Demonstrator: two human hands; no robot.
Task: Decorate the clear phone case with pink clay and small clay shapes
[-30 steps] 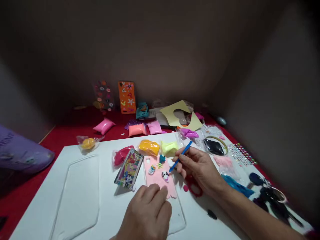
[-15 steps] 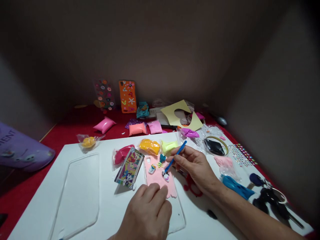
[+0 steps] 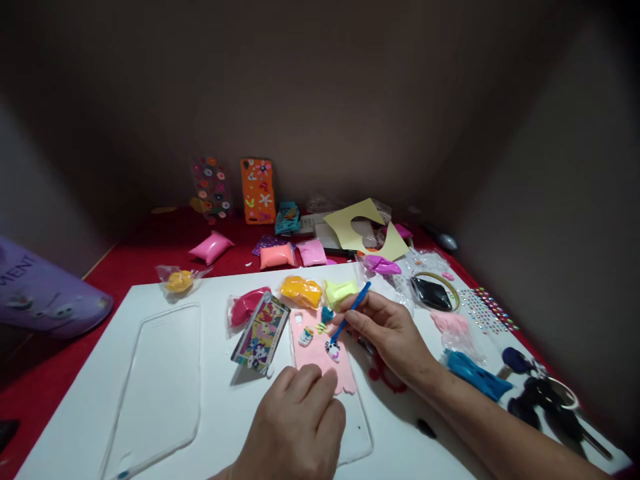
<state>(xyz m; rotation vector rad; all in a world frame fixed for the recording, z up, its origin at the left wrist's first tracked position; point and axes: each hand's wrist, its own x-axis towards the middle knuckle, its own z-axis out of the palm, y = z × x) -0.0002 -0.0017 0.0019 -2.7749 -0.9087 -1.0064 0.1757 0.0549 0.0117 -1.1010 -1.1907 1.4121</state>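
A clear phone case covered with pink clay [image 3: 315, 353] lies in the middle of the white board [image 3: 220, 413]. Small clay figures sit on the pink layer, among them a white and black one [image 3: 332, 350]. My right hand [image 3: 390, 333] pinches a thin blue modelling tool [image 3: 351, 311], whose tip touches that figure. My left hand [image 3: 295, 427] rests with curled fingers on the near end of the pink case, pressing it down. A colourful printed card [image 3: 263, 331] lies just left of the case.
A second clear case [image 3: 160, 380] lies on the board's left. Clay bags in red [image 3: 245, 307], orange [image 3: 300, 291] and yellow-green [image 3: 337, 293] lie behind the work. Decorated cases [image 3: 257, 190] lean on the back wall. Keys [image 3: 543, 397], gem stickers [image 3: 487, 308] and blue clay [image 3: 475, 377] crowd the right.
My right hand moved left, bringing the blue tool's tip from beside the pink clay onto the white and black figure. My left hand stayed put.
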